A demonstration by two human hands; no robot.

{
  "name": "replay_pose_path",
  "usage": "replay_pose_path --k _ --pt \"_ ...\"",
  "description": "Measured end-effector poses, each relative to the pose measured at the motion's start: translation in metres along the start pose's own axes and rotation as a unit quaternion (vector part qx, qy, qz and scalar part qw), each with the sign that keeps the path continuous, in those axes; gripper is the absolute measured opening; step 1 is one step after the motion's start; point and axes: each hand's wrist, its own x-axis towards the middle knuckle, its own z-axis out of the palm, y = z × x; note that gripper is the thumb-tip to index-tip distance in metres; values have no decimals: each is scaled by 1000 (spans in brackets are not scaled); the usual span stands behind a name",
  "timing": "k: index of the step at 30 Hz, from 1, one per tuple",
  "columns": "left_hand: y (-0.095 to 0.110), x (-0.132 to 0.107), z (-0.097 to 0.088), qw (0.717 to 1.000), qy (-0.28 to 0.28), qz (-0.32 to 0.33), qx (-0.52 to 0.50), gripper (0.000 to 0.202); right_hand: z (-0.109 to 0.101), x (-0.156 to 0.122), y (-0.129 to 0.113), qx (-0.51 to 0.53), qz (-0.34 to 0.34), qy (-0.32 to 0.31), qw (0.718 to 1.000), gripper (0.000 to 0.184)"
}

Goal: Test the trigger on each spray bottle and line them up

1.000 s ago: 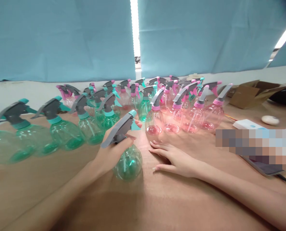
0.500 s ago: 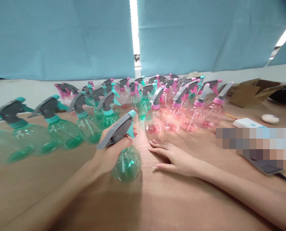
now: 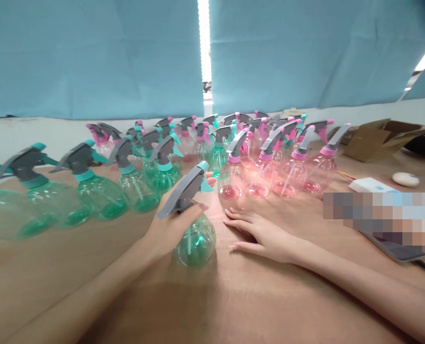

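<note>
My left hand (image 3: pixel 175 217) is wrapped round the neck of a clear green spray bottle (image 3: pixel 196 243), under its grey head with a turquoise nozzle and trigger. A couple of its fingertips show past the trigger; the other fingers are hidden behind the bottle. Flat on the table, with fingers spread, lies my right hand (image 3: pixel 264 234), holding nothing. Just beyond its fingertips stands a pink spray bottle (image 3: pixel 230 181), the nearest of several with pink collars. To the left of my left hand, a green spray bottle (image 3: pixel 139 191) stands in a row of similar ones.
More spray bottles, pink and green, crowd the back of the wooden table (image 3: pixel 255 306). At right are an open cardboard box (image 3: pixel 373 141), a white mouse-like object (image 3: pixel 406 179), a white box (image 3: pixel 373 186) and a partly blurred-out dark device (image 3: pixel 406 251). A blue curtain (image 3: pixel 90 62) hangs behind.
My left hand and the green bottle have shifted slightly right. Its fingertips now reach farther out past the trigger. My right hand stays in place; the view has turned slightly left.
</note>
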Motion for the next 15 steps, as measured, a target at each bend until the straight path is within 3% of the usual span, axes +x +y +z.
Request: replay_pose_path --k 5,15 --pt "-1 0 0 1000 24 9 4 37 -1 0 -1 -10 3 -7 1000 67" --pt "1 1 0 1000 6 -9 3 41 0 0 -1 -2 -1 0 1000 65"
